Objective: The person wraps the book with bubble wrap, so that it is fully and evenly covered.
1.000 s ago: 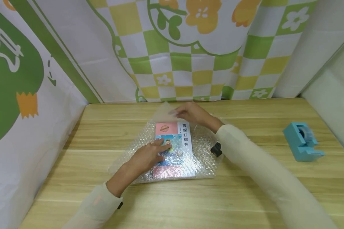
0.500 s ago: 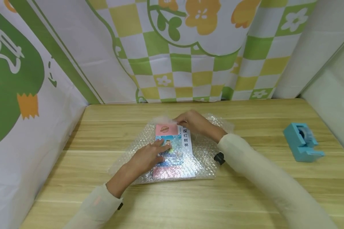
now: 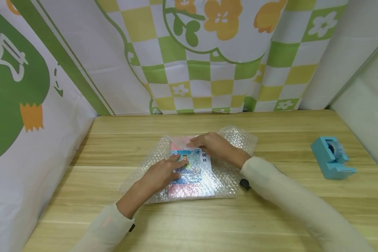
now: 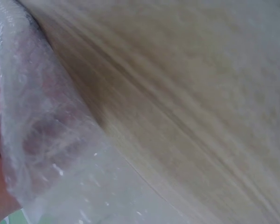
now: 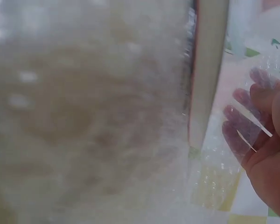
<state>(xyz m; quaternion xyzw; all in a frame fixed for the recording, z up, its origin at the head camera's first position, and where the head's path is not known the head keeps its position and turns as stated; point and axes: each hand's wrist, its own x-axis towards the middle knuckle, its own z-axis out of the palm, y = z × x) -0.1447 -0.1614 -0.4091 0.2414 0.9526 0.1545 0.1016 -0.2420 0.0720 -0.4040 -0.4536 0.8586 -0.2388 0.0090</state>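
A book (image 3: 184, 190) with a pink, blue and white cover lies under transparent bubble wrap (image 3: 225, 183) in the head view. My left hand (image 3: 157, 176) rests on the wrapped cover with its fingers spread. At the book's far end, my right hand (image 3: 218, 147) pinches the edge of a bubble wrap flap folded over the cover's top, hiding some of the title. In the right wrist view, the fingers of the right hand (image 5: 270, 154) show through the film, beside the book's page edge (image 5: 209, 70). Bubble wrap (image 4: 51, 130) partly covers the left hand in the left wrist view.
A blue tape dispenser (image 3: 329, 161) with a clear roll stands on the right side of the wooden table (image 3: 271, 217). A loose bubble wrap corner (image 3: 237, 136) spreads beyond the right hand. A checked, flowered cloth (image 3: 204, 73) hangs behind the table.
My right hand has brought the far flap of bubble wrap down and toward me, over the book's top. The left hand has stayed in place on the cover.
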